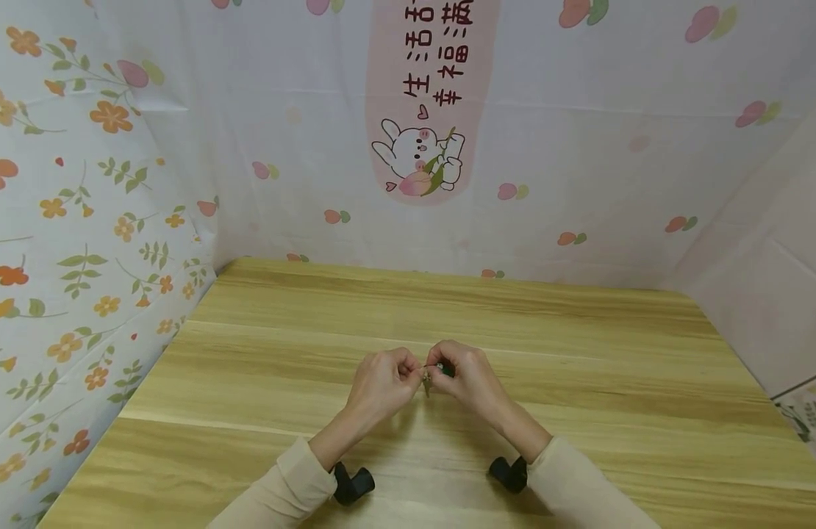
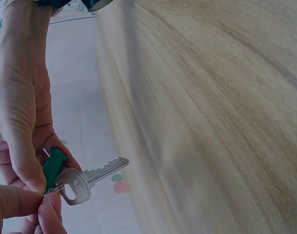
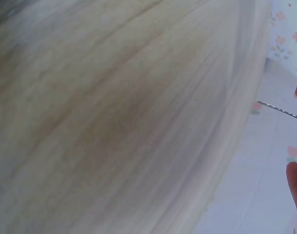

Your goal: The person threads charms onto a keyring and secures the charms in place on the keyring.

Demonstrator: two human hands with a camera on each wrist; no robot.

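Over the middle of the table my two hands meet fingertip to fingertip. My left hand [image 1: 384,378] pinches a small metal key ring [image 2: 55,189] between thumb and forefinger. A silver key [image 2: 107,170] hangs from that ring, its toothed blade pointing away from the fingers. My right hand [image 1: 470,378] grips a small green piece [image 2: 54,165] with a red end, close beside the ring. In the right wrist view only the thin edge of the key blade [image 3: 280,111] and some fingertips show at the right border.
The wood-grain table [image 1: 282,316] spreads around both hands. Patterned cloth hangs behind it [image 1: 302,147] and on the left side [image 1: 110,242]. Black wrist-worn devices [image 1: 353,483] stick out inward from both sleeves near the table's front.
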